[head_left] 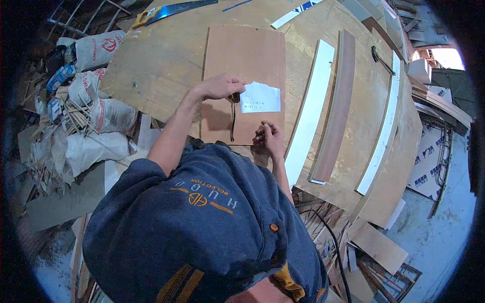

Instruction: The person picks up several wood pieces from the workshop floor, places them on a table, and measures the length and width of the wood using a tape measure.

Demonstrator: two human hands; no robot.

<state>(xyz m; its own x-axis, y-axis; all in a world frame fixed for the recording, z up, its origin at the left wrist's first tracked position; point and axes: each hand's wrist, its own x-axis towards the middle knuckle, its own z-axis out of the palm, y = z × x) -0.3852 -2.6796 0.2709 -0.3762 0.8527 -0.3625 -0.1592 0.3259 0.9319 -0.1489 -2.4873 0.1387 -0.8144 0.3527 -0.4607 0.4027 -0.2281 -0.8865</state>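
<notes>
A reddish-brown board [245,55] lies on the large wooden worktable. Above it, my left hand [220,87] is closed, its fingertips pinching the upper left corner of a torn white sheet of paper [260,98] that bears handwriting. Just under that hand is a thin dark strip-like object [233,121], its lower end reaching the board's near edge; its upper end is partly hidden by the fingers. My right hand [271,137] hovers at the board's near right corner, below the paper. Its fingers are curled together, and what they hold, if anything, is too small to tell.
White strips [310,101] and a brown strip [338,106] lie on the table [166,65] to the right. A black-headed hammer-like tool [382,59] rests farther right. A handsaw [174,11] lies at the far left edge. Sacks [113,115] and wood scraps crowd the floor at left.
</notes>
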